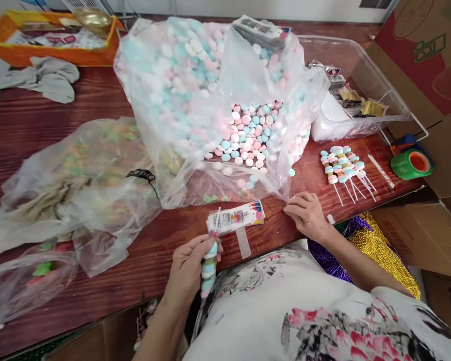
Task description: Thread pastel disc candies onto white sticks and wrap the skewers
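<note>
My left hand [190, 265] is closed round a candy skewer [209, 268] of pastel discs, together with a printed paper label card [236, 218] that sticks out to the right. My right hand [307, 213] rests on the wooden table's front edge, fingers curled at the lip of a large clear bag [180, 100] of pink, blue and white candy discs [248, 135]. Whether it grips anything I cannot make out. Several finished candy skewers [342, 165] lie to the right of the bag.
Crumpled clear bags [71, 185] with coloured sweets lie at left. A clear plastic tub [364, 85] with packets stands at back right, a green tape roll [412, 163] beside it. Cardboard boxes [428, 55] stand right; an orange tray [56, 40] and grey cloth [45, 77] at back left.
</note>
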The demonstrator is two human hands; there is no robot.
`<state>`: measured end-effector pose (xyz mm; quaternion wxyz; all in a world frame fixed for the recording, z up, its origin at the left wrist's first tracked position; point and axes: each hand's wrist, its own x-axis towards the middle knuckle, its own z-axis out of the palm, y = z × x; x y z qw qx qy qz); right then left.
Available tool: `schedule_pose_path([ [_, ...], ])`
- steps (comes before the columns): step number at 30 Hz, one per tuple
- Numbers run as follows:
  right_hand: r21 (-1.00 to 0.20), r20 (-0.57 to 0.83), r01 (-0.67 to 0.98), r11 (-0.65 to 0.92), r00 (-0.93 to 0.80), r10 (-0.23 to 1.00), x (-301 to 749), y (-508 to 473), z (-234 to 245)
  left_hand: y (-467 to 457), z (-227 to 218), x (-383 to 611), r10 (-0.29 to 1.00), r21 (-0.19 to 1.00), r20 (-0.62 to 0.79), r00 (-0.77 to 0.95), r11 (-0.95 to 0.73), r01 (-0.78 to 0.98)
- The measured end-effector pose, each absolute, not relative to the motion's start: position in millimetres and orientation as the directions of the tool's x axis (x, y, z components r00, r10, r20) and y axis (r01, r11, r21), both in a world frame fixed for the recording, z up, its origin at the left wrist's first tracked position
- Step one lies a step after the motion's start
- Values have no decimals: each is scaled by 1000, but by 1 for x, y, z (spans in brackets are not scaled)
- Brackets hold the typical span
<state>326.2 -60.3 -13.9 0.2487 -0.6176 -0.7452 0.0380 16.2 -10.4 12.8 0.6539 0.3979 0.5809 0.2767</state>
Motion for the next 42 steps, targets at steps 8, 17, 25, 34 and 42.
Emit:
schedule_pose_path([
  [8,-215,106,837,503,-492,864,307,-24,-15,-14,17,33,789,806,-538,298,584,-93],
  [17,-472,223,801,368,-295,929,293,-57,18,-27,11,33,749,711,-577,327,657,-251],
  [25,-688,404,526,500,-294,866,208,-41,27,-22,10,53,847,884,-438,300,467,-28],
  [34,-808,297,445,386,-257,919,196,-21,24,-27,11,36,961,978,-43,275,-15,206],
  [42,-667,348,586,460,-301,888,190,-21,18,-24,3,37,970,979,-78,229,31,201],
])
